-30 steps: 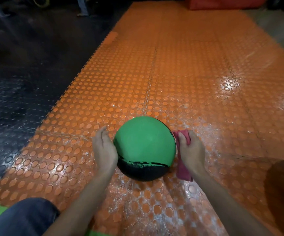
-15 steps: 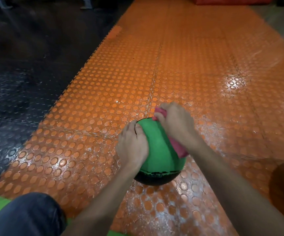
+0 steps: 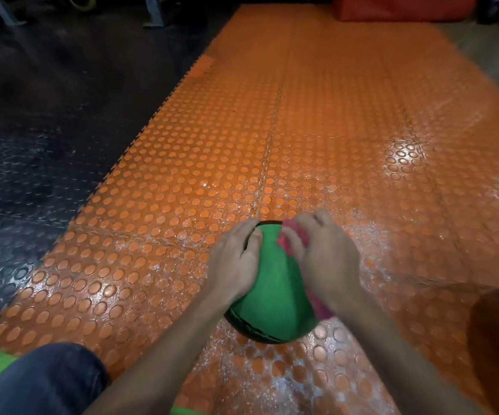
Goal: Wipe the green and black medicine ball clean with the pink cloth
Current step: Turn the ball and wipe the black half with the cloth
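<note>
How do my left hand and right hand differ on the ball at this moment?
The left hand lies bare on the medicine ball, while the right hand presses the pink cloth against it. The left hand covers the ball's upper left side; the right hand is on its upper right. Both sit on the green part near the top, and the ball rests on the orange studded mat.

One medicine ball [image 3: 275, 295], one pink cloth [image 3: 296, 232], one orange mat [image 3: 302, 130], two hands: left hand [image 3: 236, 265], right hand [image 3: 326, 259].
</note>
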A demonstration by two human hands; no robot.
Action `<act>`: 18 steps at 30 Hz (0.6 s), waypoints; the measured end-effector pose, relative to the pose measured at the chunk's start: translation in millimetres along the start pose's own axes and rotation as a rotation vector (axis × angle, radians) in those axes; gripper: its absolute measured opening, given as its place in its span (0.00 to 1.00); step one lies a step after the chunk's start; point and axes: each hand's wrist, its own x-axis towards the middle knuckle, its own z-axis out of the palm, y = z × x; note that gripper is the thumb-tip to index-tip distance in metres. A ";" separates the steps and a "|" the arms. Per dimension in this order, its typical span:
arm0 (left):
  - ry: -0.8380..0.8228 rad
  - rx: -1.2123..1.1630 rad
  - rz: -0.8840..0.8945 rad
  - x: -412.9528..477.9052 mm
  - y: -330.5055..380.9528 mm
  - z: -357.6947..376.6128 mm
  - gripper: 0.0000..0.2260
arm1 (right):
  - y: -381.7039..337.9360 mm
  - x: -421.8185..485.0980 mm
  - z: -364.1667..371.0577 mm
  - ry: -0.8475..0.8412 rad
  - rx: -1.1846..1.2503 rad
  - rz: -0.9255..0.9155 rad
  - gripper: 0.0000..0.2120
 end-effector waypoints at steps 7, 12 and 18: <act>-0.278 0.190 0.194 22.1 -6.3 -27.6 0.18 | 57.0 24.5 -4.2 -0.098 0.243 0.266 0.12; 0.001 0.338 0.168 13.2 4.9 -44.0 0.19 | 75.4 21.5 -6.7 -0.022 0.417 0.384 0.13; 0.049 0.342 0.194 -13.7 -11.3 -7.4 0.29 | 53.2 41.1 4.0 -0.026 0.582 0.323 0.08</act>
